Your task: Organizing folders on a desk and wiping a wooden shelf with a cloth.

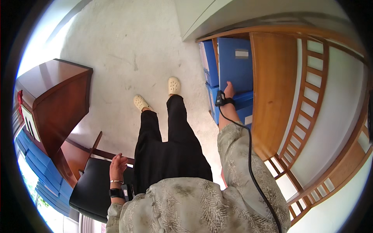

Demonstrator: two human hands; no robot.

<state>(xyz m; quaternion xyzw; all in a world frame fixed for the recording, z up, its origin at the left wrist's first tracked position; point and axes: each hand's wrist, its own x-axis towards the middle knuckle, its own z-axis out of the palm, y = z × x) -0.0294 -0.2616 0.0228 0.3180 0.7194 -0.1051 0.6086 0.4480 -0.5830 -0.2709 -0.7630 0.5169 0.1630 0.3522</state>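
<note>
My right hand [229, 91] is at the near edge of a large blue file box [235, 64] with a pale label. Its thumb lies against the blue face, and the other fingers are hidden from view. More blue file boxes [210, 64] stand beside and below it in the wooden shelf. My left hand [117, 166] hangs at my side above a black chair seat, with nothing in it. Its fingers are loosely bent and a little apart. Both wrists carry a black strapped device, and a cable runs along my right arm.
A wooden bed-like frame with slats [311, 97] and a wood panel [272, 89] rises on the right. At left are a dark red-brown cabinet [58, 93], a black chair [93, 186] and stacked blue boxes [42, 163]. Pale floor [124, 46] stretches ahead of my feet.
</note>
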